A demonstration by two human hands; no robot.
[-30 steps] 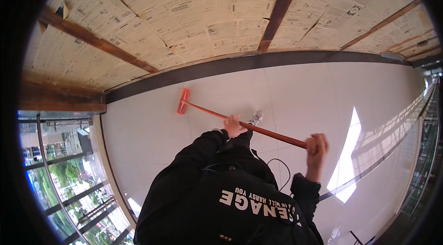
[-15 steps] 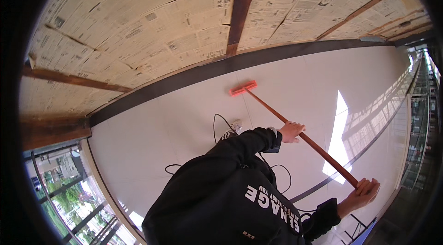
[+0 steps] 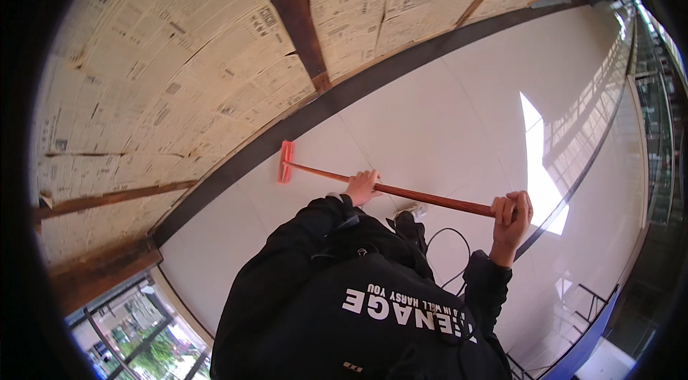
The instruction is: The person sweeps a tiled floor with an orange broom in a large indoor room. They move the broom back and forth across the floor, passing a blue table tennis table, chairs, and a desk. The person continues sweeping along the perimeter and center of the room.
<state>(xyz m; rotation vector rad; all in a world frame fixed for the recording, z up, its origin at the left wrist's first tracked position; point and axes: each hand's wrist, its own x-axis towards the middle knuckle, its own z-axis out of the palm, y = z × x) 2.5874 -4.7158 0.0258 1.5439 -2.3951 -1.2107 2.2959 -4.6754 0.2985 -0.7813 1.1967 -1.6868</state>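
Note:
A long-handled broom with a flat red head [image 3: 287,162] and a reddish wooden handle [image 3: 430,199] lies across the glossy white floor [image 3: 444,115]. My left hand [image 3: 362,186] is closed around the middle of the handle. My right hand [image 3: 510,219] is closed around its upper end, arm stretched out to the right. The red head rests on the floor just short of the dark strip [image 3: 344,93] at the foot of the wall. My black hooded top [image 3: 358,301] fills the lower middle of the view.
Newspaper sheets [image 3: 186,72] and brown wooden battens [image 3: 294,15] cover the wall beyond the dark strip. A thin black cable [image 3: 453,260] loops on the floor by my shoe [image 3: 410,214]. Windows [image 3: 136,330] stand at lower left, a railing [image 3: 652,129] at right.
The view has swung round. The broom head has moved back to the left, close to the dark strip, and the handle now lies flatter across the picture. Both hands keep their hold.

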